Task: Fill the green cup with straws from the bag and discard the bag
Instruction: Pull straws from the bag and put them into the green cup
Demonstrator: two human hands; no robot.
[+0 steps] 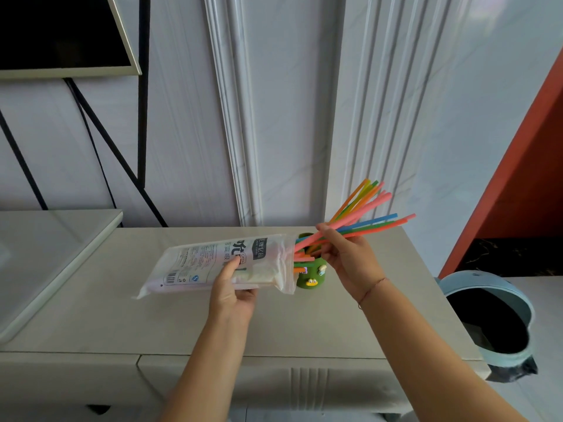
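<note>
My left hand [232, 289] grips a white plastic straw bag [198, 266] by its lower edge and holds it nearly level above the cabinet top, mouth pointing right. My right hand [347, 257] is closed around a fan of coloured straws [365, 217] whose lower ends sit at the bag's mouth, over the green cup [312, 280]. The cup has small cartoon figures on its side and stands on the cabinet, partly hidden behind the bag and straws. Some straw ends show at the cup's rim.
The pale cabinet top [152, 318] has a raised white slab [51, 254] on its left. A light-blue bin [493, 318] with a black liner stands on the floor to the right. A dark screen [61, 35] hangs at the upper left.
</note>
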